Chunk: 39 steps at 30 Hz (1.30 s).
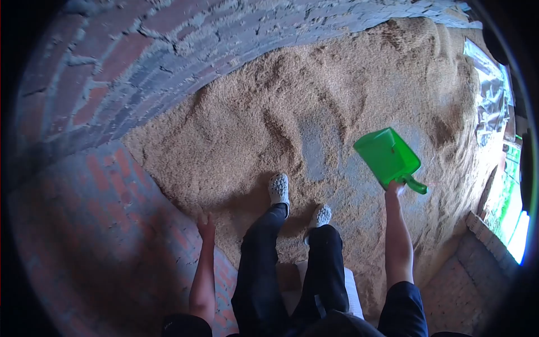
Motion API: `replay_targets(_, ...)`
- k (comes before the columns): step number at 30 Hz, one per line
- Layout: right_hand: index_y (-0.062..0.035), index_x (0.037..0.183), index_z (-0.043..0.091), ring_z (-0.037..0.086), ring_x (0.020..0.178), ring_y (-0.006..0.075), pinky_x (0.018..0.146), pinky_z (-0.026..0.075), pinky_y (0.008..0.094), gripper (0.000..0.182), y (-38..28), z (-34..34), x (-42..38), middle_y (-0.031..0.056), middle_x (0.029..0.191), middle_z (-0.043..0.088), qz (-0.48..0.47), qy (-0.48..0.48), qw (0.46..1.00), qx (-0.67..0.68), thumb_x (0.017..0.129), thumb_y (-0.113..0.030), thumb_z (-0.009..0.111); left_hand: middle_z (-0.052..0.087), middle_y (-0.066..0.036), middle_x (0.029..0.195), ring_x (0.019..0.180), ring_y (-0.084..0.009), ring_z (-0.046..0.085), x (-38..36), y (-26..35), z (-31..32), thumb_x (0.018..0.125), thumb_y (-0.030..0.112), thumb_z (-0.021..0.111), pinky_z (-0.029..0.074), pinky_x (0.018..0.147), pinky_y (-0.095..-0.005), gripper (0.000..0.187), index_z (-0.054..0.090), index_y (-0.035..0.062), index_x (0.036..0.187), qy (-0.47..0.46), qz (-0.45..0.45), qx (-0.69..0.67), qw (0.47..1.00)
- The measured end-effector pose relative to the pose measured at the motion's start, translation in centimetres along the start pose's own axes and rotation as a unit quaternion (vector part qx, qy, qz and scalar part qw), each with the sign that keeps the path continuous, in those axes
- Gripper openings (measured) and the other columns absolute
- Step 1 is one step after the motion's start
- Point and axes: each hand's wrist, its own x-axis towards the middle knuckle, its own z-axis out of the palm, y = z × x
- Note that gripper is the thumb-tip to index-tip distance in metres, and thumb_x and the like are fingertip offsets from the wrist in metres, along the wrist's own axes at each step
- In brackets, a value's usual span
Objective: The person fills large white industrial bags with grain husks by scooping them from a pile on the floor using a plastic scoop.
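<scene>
A bright green plastic dustpan is held out to the right in my right hand, which is closed around its handle close to the pan. The pan tilts up and left over the loose, tan, husk-like material, and its tray shows almost bare. On the other side, my left hand hangs with fingers stretched out and nothing in them, near the edge where the heap meets the brick wall.
My white perforated shoes stand on the material. Brick walls rise at the upper left and lower left. Grey floor shows through in the middle. Shiny plastic sheeting hangs at the far right, above a bright opening and a low brick ledge.
</scene>
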Motion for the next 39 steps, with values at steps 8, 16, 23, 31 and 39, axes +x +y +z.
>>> replay_targets(8, 0.0028, 0.124, 0.042, 0.054, 0.105, 0.036, 0.088, 0.045, 0.0438, 0.054, -9.1, 22.3, 14.6, 0.0214, 0.116, 0.054, -0.137, 0.147, 0.933, 0.3, 0.079, -0.019, 0.061, 0.04, -0.022, 0.136, 0.124, -0.0332, 0.041, 5.6, -1.5, 9.6, 0.092, 0.035, 0.052, 0.032, 0.104, -0.0398, 0.061, 0.031, 0.0015, 0.138, 0.202, 0.052, -0.164, 0.964)
replay_targets(16, 0.0066, 0.11, 0.048, 0.053, 0.098, 0.0399, 0.086, 0.041, 0.0447, 0.04, -18.8, 35.1, -2.2, 0.0267, 0.103, 0.055, -0.351, -0.003, 0.913, 0.209, 0.083, -0.022, 0.056, 0.039, -0.023, 0.134, 0.126, -0.0311, 0.038, 6.8, -2.7, 17.8, 0.093, 0.031, 0.051, 0.032, 0.103, -0.0408, 0.05, 0.041, -0.0018, 0.131, 0.343, -0.009, -0.29, 0.893)
replay_targets(23, 0.0047, 0.104, 0.051, 0.054, 0.09, 0.0443, 0.081, 0.041, 0.0481, 0.031, -17.1, 37.6, -20.4, 0.0259, 0.094, 0.057, -0.412, -0.127, 0.864, 0.261, 0.076, -0.01, 0.051, 0.043, -0.023, 0.131, 0.122, -0.0317, 0.042, 4.5, -3.9, 21.2, 0.093, 0.026, 0.052, 0.032, 0.103, -0.0398, 0.048, 0.042, -0.0047, 0.128, 0.398, 0.055, -0.241, 0.883)
replay_targets(31, 0.0049, 0.101, 0.05, 0.054, 0.086, 0.0478, 0.079, 0.042, 0.0515, 0.032, -9.8, 34.6, -29.4, 0.0291, 0.088, 0.058, -0.399, -0.348, 0.826, 0.191, 0.071, -0.006, 0.05, 0.023, -0.013, 0.147, 0.133, -0.0312, 0.027, 11.1, -4.9, 20.4, 0.089, 0.048, 0.051, 0.028, 0.105, -0.0469, 0.073, 0.02, 0.0103, 0.144, 0.191, -0.012, -0.325, 0.926)
replay_targets(39, -0.0014, 0.11, 0.048, 0.057, 0.085, 0.0457, 0.075, 0.045, 0.0501, 0.039, -8.6, 32.7, -32.4, 0.0277, 0.09, 0.059, -0.374, -0.435, 0.811, 0.116, 0.071, -0.004, 0.05, 0.007, -0.014, 0.151, 0.138, -0.031, 0.013, 19.2, 9.6, 20.3, 0.08, 0.061, 0.054, 0.023, 0.108, -0.0464, 0.096, 0.009, 0.0056, 0.145, 0.041, -0.037, -0.429, 0.901)
